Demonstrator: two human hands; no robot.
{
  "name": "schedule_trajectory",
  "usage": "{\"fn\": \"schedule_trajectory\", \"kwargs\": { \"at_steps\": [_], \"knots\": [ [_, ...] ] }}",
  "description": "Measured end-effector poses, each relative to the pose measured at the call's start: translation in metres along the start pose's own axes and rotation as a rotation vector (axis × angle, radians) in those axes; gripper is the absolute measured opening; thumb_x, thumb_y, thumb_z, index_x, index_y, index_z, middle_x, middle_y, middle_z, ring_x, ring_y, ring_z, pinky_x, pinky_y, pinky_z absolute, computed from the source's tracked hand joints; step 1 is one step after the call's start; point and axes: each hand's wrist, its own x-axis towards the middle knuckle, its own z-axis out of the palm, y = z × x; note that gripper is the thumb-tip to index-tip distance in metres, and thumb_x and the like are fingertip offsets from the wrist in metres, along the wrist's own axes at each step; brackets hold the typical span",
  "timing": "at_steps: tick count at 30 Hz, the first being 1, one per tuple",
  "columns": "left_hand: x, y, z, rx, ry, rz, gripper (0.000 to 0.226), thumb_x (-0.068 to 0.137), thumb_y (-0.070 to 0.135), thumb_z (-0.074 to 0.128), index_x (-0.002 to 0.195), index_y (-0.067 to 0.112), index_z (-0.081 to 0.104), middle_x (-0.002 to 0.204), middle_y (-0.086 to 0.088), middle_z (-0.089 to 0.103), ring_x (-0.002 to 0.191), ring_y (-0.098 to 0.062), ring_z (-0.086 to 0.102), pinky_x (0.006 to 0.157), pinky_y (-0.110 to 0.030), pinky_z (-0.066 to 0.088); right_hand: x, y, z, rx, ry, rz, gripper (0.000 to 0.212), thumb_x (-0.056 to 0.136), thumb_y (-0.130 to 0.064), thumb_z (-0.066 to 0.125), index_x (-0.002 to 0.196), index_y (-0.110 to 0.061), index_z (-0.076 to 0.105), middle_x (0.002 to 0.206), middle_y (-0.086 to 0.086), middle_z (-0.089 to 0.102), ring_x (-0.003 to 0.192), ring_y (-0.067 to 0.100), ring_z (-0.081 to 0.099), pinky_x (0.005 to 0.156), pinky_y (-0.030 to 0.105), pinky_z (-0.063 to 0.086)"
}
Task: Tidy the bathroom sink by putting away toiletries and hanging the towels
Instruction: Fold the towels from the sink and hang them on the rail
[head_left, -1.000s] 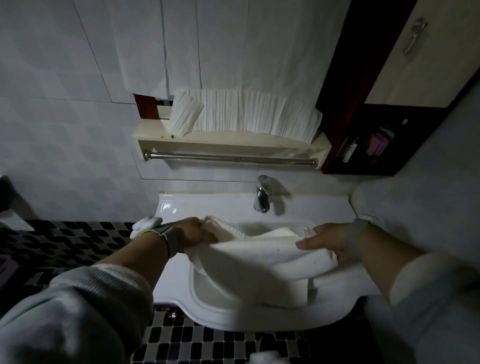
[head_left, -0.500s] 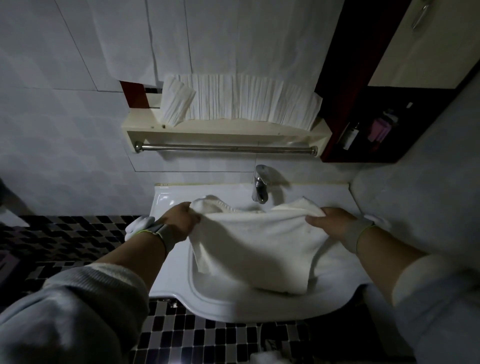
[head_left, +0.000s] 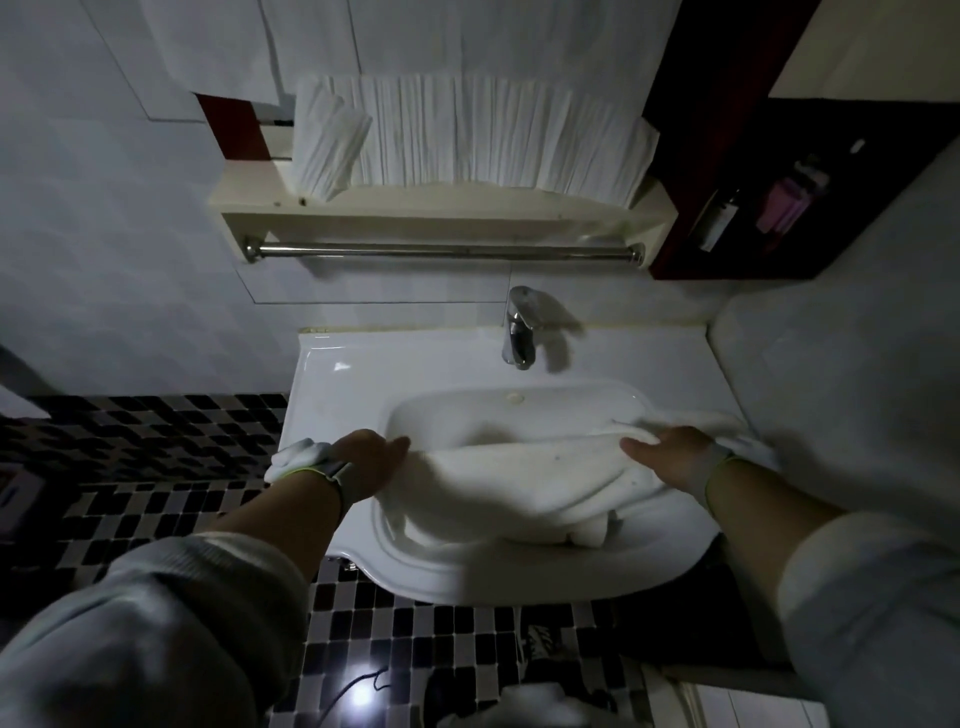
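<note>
White towel (head_left: 524, 483) lies slumped across the front half of the basin (head_left: 519, 410), its long top edge stretched betw. both hands, lower folds bunched against the basin's front-right wall. L hand (head_left: 371, 457) has its grip closed on the towel's left end, right at the basin's left rim, thumb and fingers pinching cloth. R hand (head_left: 670, 457) presses on the right end near the right rim; fingers lie flat over the cloth, so can't tell if that grip is truly closed on it or just resting. More white cloth trails past the R wrist onto the sink (head_left: 363, 374) ledge, up against the side wall.

Back half of the basin is bare, w/ tap (head_left: 519, 330) centred behind it, well apart from the towel. Sink's flat surround on the left is bare too, apart from a small white bundle (head_left: 298, 454) at its front-left edge, just behind the L wrist.

Rail (head_left: 441, 253) runs under the shelf (head_left: 441, 213) above the tap, nothing hanging on it, full length showing betw. its end brackets. Shelf top carries a row of white folded paper (head_left: 467, 140) along the wall. Dark cabinet (head_left: 779, 208) stands at the rail's right end, bottles in its open niche; too dim to tell them apart
</note>
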Motion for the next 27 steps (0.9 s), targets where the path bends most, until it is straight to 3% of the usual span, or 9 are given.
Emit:
{"fn": "schedule_trajectory", "kwargs": {
  "at_steps": [4, 6, 8, 10, 15, 17, 20, 23, 27],
  "knots": [
    [-0.017, 0.013, -0.006, -0.014, -0.029, 0.002, 0.093, 0.054, 0.099, 0.024, 0.066, 0.014, 0.062, 0.083, -0.006, 0.076, 0.092, -0.028, 0.070, 0.099, -0.041, 0.046, 0.007, 0.012, 0.007, 0.027, -0.015, 0.090, 0.087, 0.080, -0.058, 0.070, 0.139, 0.002, 0.047, 0.138, 0.018, 0.055, 0.125, 0.033, 0.053, 0.106, 0.031, 0.041],
    [-0.043, 0.025, -0.015, -0.046, -0.056, 0.001, 0.092, 0.065, 0.096, 0.034, 0.066, 0.010, 0.067, 0.075, -0.014, 0.074, 0.083, -0.033, 0.071, 0.090, -0.037, 0.049, 0.010, 0.019, 0.008, 0.046, -0.021, 0.122, 0.082, 0.075, -0.063, 0.071, 0.127, -0.001, 0.056, 0.107, 0.012, 0.066, 0.100, 0.031, 0.061, 0.090, 0.032, 0.049],
    [-0.063, 0.036, -0.020, -0.176, -0.112, 0.004, 0.076, 0.085, 0.076, 0.049, 0.085, 0.003, 0.070, 0.075, -0.023, 0.068, 0.073, -0.038, 0.067, 0.068, -0.029, 0.046, 0.010, 0.022, 0.004, 0.165, -0.020, 0.167, 0.062, 0.078, -0.059, 0.070, 0.111, -0.008, 0.058, 0.075, 0.006, 0.055, 0.070, 0.025, 0.055, 0.069, 0.028, 0.049],
    [-0.070, 0.038, -0.023, -0.315, -0.202, -0.009, 0.055, 0.095, 0.052, 0.055, 0.101, -0.001, 0.068, 0.071, -0.018, 0.063, 0.062, -0.031, 0.058, 0.057, -0.026, 0.041, 0.007, 0.021, 0.001, 0.331, -0.064, 0.237, 0.053, 0.085, -0.050, 0.068, 0.114, -0.008, 0.056, 0.084, 0.010, 0.060, 0.066, 0.024, 0.060, 0.066, 0.031, 0.055],
    [-0.075, 0.050, -0.024, -0.683, -0.194, -0.017, 0.021, 0.104, 0.030, 0.043, 0.118, 0.020, 0.056, 0.116, -0.011, 0.063, 0.070, -0.023, 0.073, 0.051, -0.032, 0.055, -0.004, 0.010, -0.004, 0.561, -0.100, 0.213, 0.063, 0.095, -0.046, 0.055, 0.145, -0.014, 0.035, 0.138, 0.012, 0.050, 0.089, 0.032, 0.071, 0.083, 0.046, 0.059],
    [-0.080, 0.056, -0.024, -0.822, -0.179, -0.020, 0.017, 0.104, 0.032, 0.043, 0.120, 0.030, 0.049, 0.119, -0.011, 0.060, 0.075, -0.031, 0.072, 0.056, -0.042, 0.060, -0.003, 0.010, -0.004, 0.527, -0.093, 0.208, 0.064, 0.096, -0.049, 0.052, 0.145, -0.012, 0.034, 0.135, 0.014, 0.052, 0.089, 0.033, 0.071, 0.086, 0.047, 0.058],
    [-0.087, 0.062, -0.020, -0.867, -0.217, -0.021, 0.016, 0.105, 0.034, 0.044, 0.120, 0.032, 0.047, 0.112, -0.014, 0.063, 0.079, -0.038, 0.070, 0.074, -0.052, 0.060, -0.002, 0.016, -0.001, 0.369, -0.133, 0.208, 0.067, 0.094, -0.052, 0.052, 0.142, -0.007, 0.039, 0.106, 0.014, 0.062, 0.083, 0.031, 0.072, 0.081, 0.046, 0.060],
    [-0.089, 0.058, -0.014, -0.758, -0.206, -0.014, 0.016, 0.104, 0.034, 0.048, 0.109, 0.021, 0.056, 0.091, -0.022, 0.070, 0.070, -0.036, 0.070, 0.080, -0.056, 0.059, -0.002, 0.024, 0.001, 0.266, -0.202, 0.199, 0.072, 0.092, -0.051, 0.058, 0.143, -0.005, 0.037, 0.100, 0.013, 0.057, 0.086, 0.033, 0.072, 0.083, 0.047, 0.059],
    [-0.082, 0.054, -0.008, -0.574, -0.216, -0.068, 0.027, 0.099, 0.032, 0.058, 0.091, 0.007, 0.060, 0.066, -0.010, 0.070, 0.077, -0.038, 0.072, 0.081, -0.051, 0.061, 0.001, 0.030, 0.000, 0.170, -0.264, 0.182, 0.068, 0.086, -0.045, 0.070, 0.132, 0.000, 0.048, 0.097, 0.014, 0.059, 0.088, 0.029, 0.071, 0.082, 0.043, 0.060]
  ]
}}
